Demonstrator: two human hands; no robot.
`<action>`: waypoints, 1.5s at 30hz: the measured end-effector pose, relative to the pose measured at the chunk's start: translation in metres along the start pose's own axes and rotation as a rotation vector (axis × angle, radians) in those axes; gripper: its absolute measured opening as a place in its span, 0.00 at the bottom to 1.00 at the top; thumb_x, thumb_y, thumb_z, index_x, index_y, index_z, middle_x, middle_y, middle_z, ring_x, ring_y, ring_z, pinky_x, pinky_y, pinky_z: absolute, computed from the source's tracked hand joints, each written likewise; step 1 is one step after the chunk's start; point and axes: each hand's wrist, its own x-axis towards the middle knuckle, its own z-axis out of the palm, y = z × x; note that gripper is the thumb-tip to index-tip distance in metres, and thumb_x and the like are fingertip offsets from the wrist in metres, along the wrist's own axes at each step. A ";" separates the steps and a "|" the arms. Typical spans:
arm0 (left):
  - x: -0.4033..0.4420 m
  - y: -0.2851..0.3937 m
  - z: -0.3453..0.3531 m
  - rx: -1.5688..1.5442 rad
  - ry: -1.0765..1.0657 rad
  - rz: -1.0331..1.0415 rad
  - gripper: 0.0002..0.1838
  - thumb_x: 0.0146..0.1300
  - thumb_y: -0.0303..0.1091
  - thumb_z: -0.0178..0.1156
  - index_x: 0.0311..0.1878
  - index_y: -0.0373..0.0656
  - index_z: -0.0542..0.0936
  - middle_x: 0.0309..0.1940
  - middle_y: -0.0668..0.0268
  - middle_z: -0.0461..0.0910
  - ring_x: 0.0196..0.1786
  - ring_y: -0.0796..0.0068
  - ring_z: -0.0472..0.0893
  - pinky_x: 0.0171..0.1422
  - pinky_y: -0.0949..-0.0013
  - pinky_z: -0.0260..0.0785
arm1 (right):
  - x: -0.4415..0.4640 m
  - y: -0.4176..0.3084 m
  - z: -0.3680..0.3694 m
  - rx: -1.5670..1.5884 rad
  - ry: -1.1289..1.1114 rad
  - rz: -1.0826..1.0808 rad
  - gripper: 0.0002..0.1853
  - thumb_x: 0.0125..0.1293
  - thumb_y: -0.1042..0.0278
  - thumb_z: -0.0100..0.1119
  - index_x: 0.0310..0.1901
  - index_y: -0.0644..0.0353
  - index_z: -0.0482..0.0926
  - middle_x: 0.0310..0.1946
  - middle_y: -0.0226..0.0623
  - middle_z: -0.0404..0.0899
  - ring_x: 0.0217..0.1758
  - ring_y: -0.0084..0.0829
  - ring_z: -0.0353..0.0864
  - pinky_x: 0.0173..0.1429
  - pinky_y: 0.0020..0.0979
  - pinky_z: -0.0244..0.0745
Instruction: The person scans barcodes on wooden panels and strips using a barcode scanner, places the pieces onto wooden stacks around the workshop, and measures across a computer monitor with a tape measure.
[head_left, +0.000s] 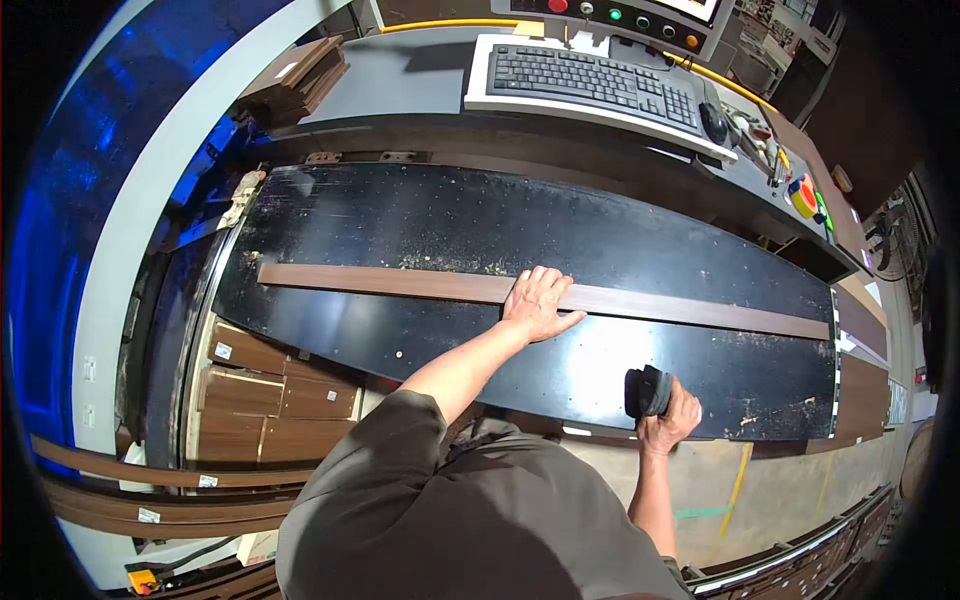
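Beside a large blue-and-white machine (140, 190) stands a speckled black table (480, 210), and lengthwise across it a long, narrow brown strip (640, 302) lies flat. It looks light and fairly stiff, though its length may flex and its smooth face could slide; mid-length, by both edges, seems the balanced hold. Left grip (538, 303): unclenched, laid over the strip near its middle. Right grip (675, 415): closed around a dark block (648, 390), apart from the strip.

Wooden strip (645, 303), one: brown, long, narrow, flat lengthwise on black table (620, 235), under left hand (539, 302). Tool (648, 391), one: black, compact, gripped in right hand (674, 416).
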 end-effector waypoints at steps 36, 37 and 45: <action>0.005 0.007 -0.004 0.020 0.120 0.076 0.34 0.57 0.60 0.73 0.57 0.42 0.85 0.54 0.55 0.84 0.60 0.52 0.80 0.67 0.50 0.72 | 0.005 0.001 -0.007 0.046 0.022 0.028 0.29 0.37 0.75 0.61 0.49 0.59 0.85 0.38 0.41 0.83 0.45 0.47 0.82 0.55 0.48 0.72; 0.006 0.011 -0.007 0.007 0.075 0.059 0.33 0.57 0.59 0.73 0.57 0.42 0.85 0.54 0.55 0.84 0.61 0.52 0.80 0.66 0.50 0.72 | 0.003 0.004 -0.007 0.036 0.028 0.031 0.30 0.36 0.75 0.61 0.50 0.57 0.85 0.37 0.39 0.82 0.45 0.46 0.81 0.54 0.47 0.71; 0.002 0.009 0.012 0.123 0.141 0.106 0.33 0.60 0.58 0.73 0.58 0.42 0.84 0.55 0.57 0.82 0.60 0.53 0.78 0.65 0.50 0.70 | 0.000 -0.002 -0.023 0.068 -0.024 0.141 0.30 0.43 0.76 0.64 0.55 0.51 0.85 0.39 0.32 0.82 0.49 0.40 0.81 0.62 0.45 0.72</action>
